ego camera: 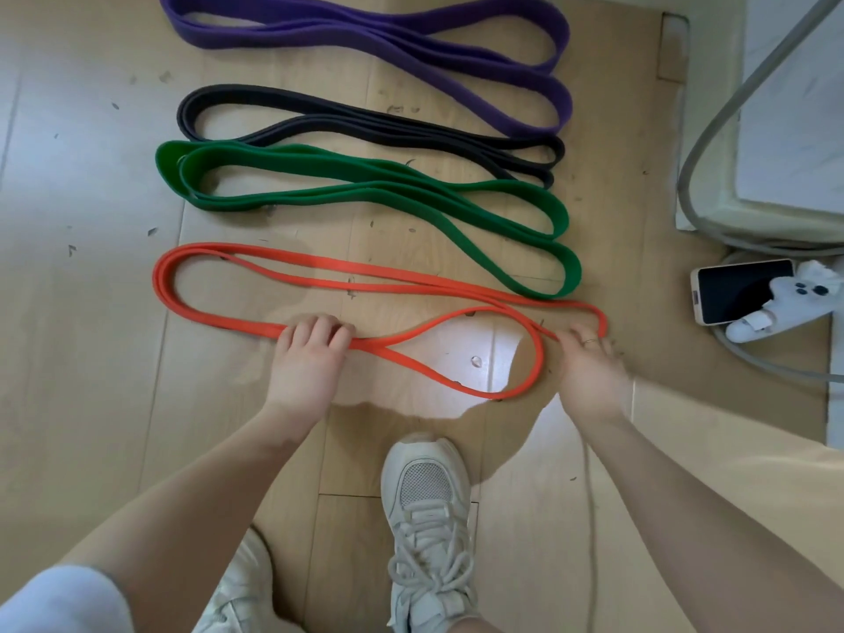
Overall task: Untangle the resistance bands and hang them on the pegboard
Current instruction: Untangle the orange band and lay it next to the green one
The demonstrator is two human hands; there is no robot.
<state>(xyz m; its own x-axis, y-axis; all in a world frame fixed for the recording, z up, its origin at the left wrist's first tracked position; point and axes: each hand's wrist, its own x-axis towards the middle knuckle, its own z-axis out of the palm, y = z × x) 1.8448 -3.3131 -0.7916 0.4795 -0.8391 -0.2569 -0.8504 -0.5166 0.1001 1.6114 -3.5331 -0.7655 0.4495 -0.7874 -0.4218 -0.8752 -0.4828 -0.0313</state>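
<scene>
Seen from above, a person bends over a pale wooden floor (91, 221). Nearest are two white lace-up sneakers (427, 532), toes pointing forward. Just beyond them lies an orange resistance band (319, 265), folded into long loops running left to right. The left hand (310, 354) rests on the band's near strand where two strands cross, fingers curled down over it. The right hand (589, 372) reaches the band's right end, where the strands bunch together; its fingers are blurred, so whether it pinches the band or only touches it cannot be told. A ring shows on one finger.

Farther away, three more bands lie in parallel rows, each folded on itself: a green band (365, 175), then a black band (365, 118) touching the green one, then a purple band (365, 32) at the top. To the right, a phone (730, 290) lies against a white power strip (794, 303), with grey cables (712, 130) nearby.
</scene>
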